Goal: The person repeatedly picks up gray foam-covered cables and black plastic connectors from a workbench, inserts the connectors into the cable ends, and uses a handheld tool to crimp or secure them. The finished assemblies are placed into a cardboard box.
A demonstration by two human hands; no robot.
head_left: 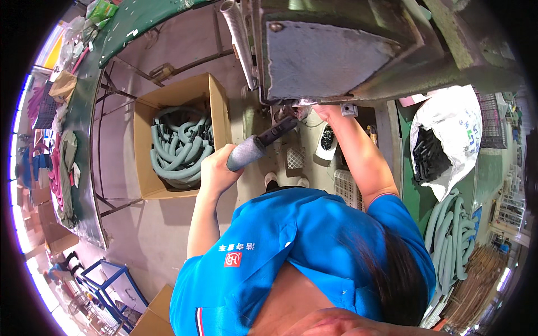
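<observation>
My left hand (pixel 220 169) is closed around a grey foam-covered tube (pixel 246 153). From its far end sticks a black slotted plastic piece (pixel 278 131), tilted up toward the underside of a worn metal machine (pixel 330 59). My right hand (pixel 329 113) reaches to the machine's lower edge, close to the tip of the black piece. Its fingers are mostly hidden under that edge, so their grip does not show. A small metal block (pixel 349 110) sits just beside the right wrist.
Left of me stands a cardboard box (pixel 220 106) of curved grey foam tubes (pixel 182 148). At right, a white sack (pixel 457 120) of black plastic parts (pixel 430 154) lies on a green table (pixel 412 204), with more grey tubes (pixel 448 241) nearer. A ribbed hose (pixel 238 42) hangs beside the machine.
</observation>
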